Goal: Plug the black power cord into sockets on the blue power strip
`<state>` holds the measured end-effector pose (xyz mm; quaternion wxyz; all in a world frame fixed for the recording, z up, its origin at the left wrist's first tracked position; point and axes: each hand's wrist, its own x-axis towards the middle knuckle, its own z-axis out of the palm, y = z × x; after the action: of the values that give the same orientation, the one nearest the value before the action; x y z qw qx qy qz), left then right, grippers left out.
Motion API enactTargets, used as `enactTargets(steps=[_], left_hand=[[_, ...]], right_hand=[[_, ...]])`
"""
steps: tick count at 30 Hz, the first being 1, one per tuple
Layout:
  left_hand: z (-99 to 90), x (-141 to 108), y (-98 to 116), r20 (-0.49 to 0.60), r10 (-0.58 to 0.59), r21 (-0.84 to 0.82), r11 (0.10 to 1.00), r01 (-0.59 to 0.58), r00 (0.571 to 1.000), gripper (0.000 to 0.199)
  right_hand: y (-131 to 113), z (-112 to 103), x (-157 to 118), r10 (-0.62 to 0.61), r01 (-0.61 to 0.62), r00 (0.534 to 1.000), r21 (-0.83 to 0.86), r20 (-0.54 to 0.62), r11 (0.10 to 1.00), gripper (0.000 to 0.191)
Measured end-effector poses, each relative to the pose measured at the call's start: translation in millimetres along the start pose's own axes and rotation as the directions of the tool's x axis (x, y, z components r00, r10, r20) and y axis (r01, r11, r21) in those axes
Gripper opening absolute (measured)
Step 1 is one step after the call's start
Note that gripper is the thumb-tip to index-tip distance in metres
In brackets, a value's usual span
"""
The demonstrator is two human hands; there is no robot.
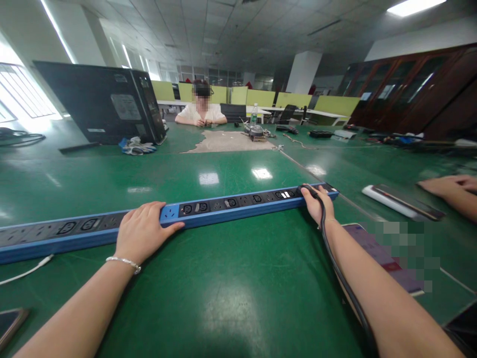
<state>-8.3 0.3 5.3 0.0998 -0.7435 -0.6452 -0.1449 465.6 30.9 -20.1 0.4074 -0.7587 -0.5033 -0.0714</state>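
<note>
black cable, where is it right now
In the head view, the black cable is on the right side, running from the right hand near the right end of the blue power strip down along the right forearm.

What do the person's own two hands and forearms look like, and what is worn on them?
Both the left hand and the right hand are ungloved, and no sleeves show on the forearms. The left wrist wears a thin, shiny, silver-coloured bracelet; its fine pattern is too small to tell.

A bottle stands behind the power strip, gloves right of the computer case.
</note>
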Motion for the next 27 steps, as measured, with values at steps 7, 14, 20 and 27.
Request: enactTargets(steps=[7, 14, 20, 27], left_hand=[[0.4, 0.2, 0.2, -0.005, -0.001, 0.012, 1.0, 0.001, 1.0, 0.072], [1.6, 0.6, -0.7, -0.01, 0.004, 0.038, 0.999, -0.004, 1.0, 0.073], [2.0, 0.7, -1.5, -0.01, 0.006, 0.046, 0.999, -0.005, 1.0, 0.074], [2.2, 0.7, -2.2, -0.007, 0.01, 0.043, 0.999, -0.01, 1.0, 0.073]], right_hand=[[3.5, 2.7, -0.9, -0.05, 0.05, 0.998, -0.009, -0.026, 0.999, 0.044], [0.2, 6.2, -1.4, -0.21, 0.213, 0.969, 0.012, -0.127, 0.977, 0.037], [13.9, 0.3, 13.2, 0.048, 0.067, 0.911, 0.263, -0.41, 0.963, 0.047], [45.5, -3.5, 22.6, 0.147, 0.009, 0.899, 0.352, -0.413, 0.936, 0.05]])
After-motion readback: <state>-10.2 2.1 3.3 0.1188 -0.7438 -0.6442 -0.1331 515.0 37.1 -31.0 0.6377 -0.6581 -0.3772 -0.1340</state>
